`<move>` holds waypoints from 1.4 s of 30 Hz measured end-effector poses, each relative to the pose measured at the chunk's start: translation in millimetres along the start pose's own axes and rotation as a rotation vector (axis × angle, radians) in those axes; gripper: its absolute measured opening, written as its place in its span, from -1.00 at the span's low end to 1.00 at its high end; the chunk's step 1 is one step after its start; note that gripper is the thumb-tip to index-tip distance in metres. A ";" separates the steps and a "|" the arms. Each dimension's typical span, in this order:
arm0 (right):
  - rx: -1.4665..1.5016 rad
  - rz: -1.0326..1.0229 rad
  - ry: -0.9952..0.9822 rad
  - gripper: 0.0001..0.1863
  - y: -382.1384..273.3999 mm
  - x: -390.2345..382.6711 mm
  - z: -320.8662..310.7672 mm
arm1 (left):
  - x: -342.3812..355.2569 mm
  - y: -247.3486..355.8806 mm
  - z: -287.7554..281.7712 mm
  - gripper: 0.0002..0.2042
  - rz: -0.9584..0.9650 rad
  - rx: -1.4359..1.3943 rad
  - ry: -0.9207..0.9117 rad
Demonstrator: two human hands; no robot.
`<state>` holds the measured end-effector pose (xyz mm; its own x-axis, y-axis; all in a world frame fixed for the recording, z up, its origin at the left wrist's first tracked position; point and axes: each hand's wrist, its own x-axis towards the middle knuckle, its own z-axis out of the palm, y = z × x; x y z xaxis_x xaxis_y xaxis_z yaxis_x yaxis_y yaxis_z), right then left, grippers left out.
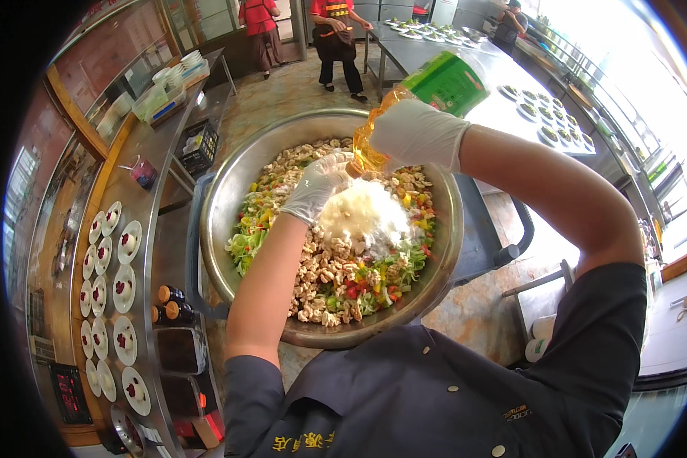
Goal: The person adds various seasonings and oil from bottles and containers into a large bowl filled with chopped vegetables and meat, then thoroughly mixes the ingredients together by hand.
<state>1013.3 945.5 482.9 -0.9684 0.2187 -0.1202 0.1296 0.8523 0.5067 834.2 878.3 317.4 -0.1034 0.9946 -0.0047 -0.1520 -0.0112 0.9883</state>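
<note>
Right fingers (pixel 397 126) around tilted bottle (pixel 446 84)

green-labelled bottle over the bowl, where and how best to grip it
Probably around the middle of the bottle, from the right, as the right hand does: it tilts neck-down leftward over the bowl. The left hand, by the neck, could steady that end.

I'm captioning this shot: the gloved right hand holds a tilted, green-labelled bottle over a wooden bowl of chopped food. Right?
Not quite: the head view shows a metal bowl, not wooden. The gloved right hand does hold the tilted bottle over chopped food.
</note>
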 end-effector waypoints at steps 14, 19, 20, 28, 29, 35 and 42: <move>-0.040 -0.602 0.089 -0.89 -20.4 28.4 46.8 | -0.3 6.6 -8.3 -0.27 0.097 -0.265 -0.244; -0.148 -0.568 0.661 -0.89 -23.3 26.3 58.6 | -12.8 2.4 -4.1 -0.34 0.287 -0.128 0.099; -0.189 -0.444 0.761 -0.71 -28.2 21.5 53.8 | -15.3 -5.2 -22.2 -0.39 0.261 -0.142 0.157; 2.259 0.549 0.159 -0.77 -120.5 14.6 160.7 | -25.5 20.8 -21.5 -0.34 0.386 -0.464 0.279; 2.405 0.573 0.145 -0.77 -129.4 20.1 158.2 | -26.5 24.5 -21.8 -0.35 0.397 -0.465 0.234; 2.674 0.530 0.192 -0.80 -140.5 38.3 152.8 | -36.0 32.5 0.4 -0.39 0.514 -0.287 0.227; 1.629 0.707 0.233 -0.92 -130.9 21.4 123.2 | -38.2 33.7 8.3 -0.36 0.601 -0.187 0.300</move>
<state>1001.9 897.1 308.8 -0.6300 0.7711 -0.0922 0.4105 0.2299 -0.8824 841.2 840.8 352.2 -0.4856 0.7392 0.4666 -0.1471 -0.5953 0.7900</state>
